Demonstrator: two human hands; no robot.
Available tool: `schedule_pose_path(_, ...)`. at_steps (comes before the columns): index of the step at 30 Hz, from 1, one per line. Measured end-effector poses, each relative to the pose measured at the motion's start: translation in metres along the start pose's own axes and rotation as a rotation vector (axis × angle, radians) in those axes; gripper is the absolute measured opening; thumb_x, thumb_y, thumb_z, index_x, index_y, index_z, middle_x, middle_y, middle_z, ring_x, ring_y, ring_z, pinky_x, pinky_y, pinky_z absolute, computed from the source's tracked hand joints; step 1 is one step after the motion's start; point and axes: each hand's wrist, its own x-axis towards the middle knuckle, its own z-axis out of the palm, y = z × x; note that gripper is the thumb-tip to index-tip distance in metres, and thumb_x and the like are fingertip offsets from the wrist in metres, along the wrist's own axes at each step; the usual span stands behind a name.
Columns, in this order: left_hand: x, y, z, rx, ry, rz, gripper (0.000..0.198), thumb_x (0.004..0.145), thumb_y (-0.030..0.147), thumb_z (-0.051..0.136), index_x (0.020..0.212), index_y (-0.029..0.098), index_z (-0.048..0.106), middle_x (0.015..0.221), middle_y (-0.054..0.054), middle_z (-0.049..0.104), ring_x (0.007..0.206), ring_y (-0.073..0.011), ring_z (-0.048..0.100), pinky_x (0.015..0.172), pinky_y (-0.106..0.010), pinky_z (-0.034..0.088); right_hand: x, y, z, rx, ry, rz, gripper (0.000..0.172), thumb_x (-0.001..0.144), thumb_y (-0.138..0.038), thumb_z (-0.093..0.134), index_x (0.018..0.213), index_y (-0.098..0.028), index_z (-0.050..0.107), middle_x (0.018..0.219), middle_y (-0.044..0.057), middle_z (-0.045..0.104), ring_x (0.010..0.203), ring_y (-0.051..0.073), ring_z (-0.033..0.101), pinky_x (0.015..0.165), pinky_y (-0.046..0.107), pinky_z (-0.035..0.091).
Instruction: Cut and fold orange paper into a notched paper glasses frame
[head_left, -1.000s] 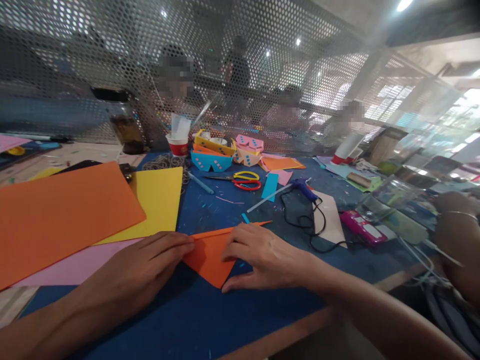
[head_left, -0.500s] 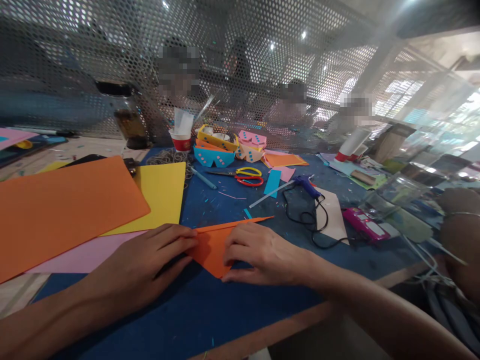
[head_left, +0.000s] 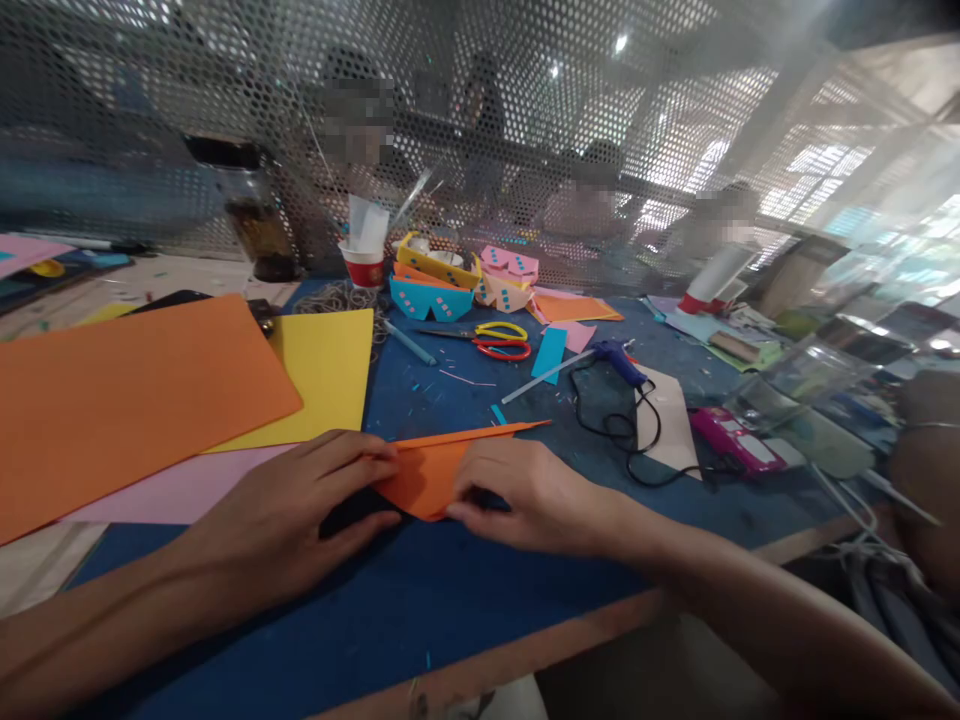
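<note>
A folded orange paper triangle [head_left: 431, 470] lies on the blue table top [head_left: 420, 600] right in front of me. My left hand [head_left: 300, 515] rests on its left corner, fingers curled with the tips on the paper. My right hand [head_left: 525, 495] pinches the paper's lower point between thumb and fingers and has lifted it off the table. The long thin tip of the triangle points right, past my right hand.
Orange [head_left: 127, 400], yellow [head_left: 326, 375] and pink [head_left: 187, 485] sheets lie at the left. Scissors [head_left: 495, 340], a blue glue gun [head_left: 615, 362] with its black cord, paper masks [head_left: 431, 298] and a red cup [head_left: 365, 268] sit farther back. A perforated metal screen stands behind, people beyond it.
My right hand has gone from lying flat on the triangle to pinching its lower point and raising it, so the visible orange shape has shrunk. My left hand has stayed on the left corner.
</note>
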Motion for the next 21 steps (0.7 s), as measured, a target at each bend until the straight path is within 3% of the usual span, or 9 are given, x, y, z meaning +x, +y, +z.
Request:
schedule_pose_path(6,0.0041,-0.0014,0.0019,0.008,-0.026,0.021,0.039,0.127,0.044,0.054,0.116,0.024,0.085,0.117,-0.01,0.091,0.098,-0.024,0.087,0.08,-0.034,0.071,0.0013,-0.0045,-0.004,0.057,0.028,0.062,0.02,0.122,-0.029,0.07,0.105,-0.02,0.074,0.102,0.005,0.084,0.089,0.017,0.076,0.085,0.029,0.06)
schedule_pose_path(11,0.0037,-0.0038,0.0035,0.033,-0.02,0.035,0.042,0.127,0.04,0.052,0.11,0.023,0.087,0.112,-0.009,0.09,0.094,-0.0225,0.086,0.078,-0.032,0.068,0.0018,-0.0038,-0.0056,-0.02,0.032,-0.008,0.033,0.118,-0.053,0.079,0.117,-0.02,0.073,0.106,0.007,0.083,0.095,0.021,0.076,0.087,0.034,0.06)
schedule_pose_path(13,0.0033,-0.0042,0.0038,0.029,-0.016,0.028,0.04,0.126,0.04,0.054,0.112,0.023,0.088,0.112,-0.009,0.09,0.095,-0.0229,0.085,0.078,-0.032,0.068,0.0013,-0.0017,-0.0044,-0.107,0.003,-0.044,0.029,0.12,-0.049,0.077,0.117,-0.02,0.072,0.109,0.009,0.082,0.099,0.023,0.076,0.088,0.036,0.06)
schedule_pose_path(15,0.0035,-0.0039,0.0036,0.022,-0.011,0.036,0.039,0.126,0.04,0.055,0.115,0.023,0.088,0.115,-0.009,0.09,0.097,-0.0235,0.085,0.08,-0.033,0.068,0.001,-0.0002,-0.0033,-0.178,-0.017,-0.063,0.017,0.124,-0.034,0.067,0.114,-0.021,0.072,0.108,0.009,0.082,0.1,0.024,0.076,0.088,0.037,0.059)
schedule_pose_path(17,0.0042,-0.003,0.0029,0.027,-0.008,0.057,0.039,0.127,0.041,0.054,0.117,0.022,0.087,0.116,-0.01,0.091,0.098,-0.0235,0.086,0.08,-0.033,0.068,0.0011,-0.0002,-0.0035,-0.211,-0.018,-0.071,0.019,0.125,-0.026,0.061,0.111,-0.021,0.073,0.105,0.009,0.082,0.098,0.023,0.075,0.087,0.037,0.057)
schedule_pose_path(21,0.0051,-0.0024,0.002,0.063,-0.012,0.076,0.045,0.128,0.044,0.051,0.114,0.021,0.086,0.114,-0.011,0.091,0.096,-0.0242,0.086,0.079,-0.033,0.069,0.0019,-0.0031,-0.0056,-0.182,-0.06,-0.058,0.027,0.123,-0.046,0.07,0.114,-0.021,0.073,0.11,0.009,0.083,0.101,0.024,0.076,0.09,0.038,0.058)
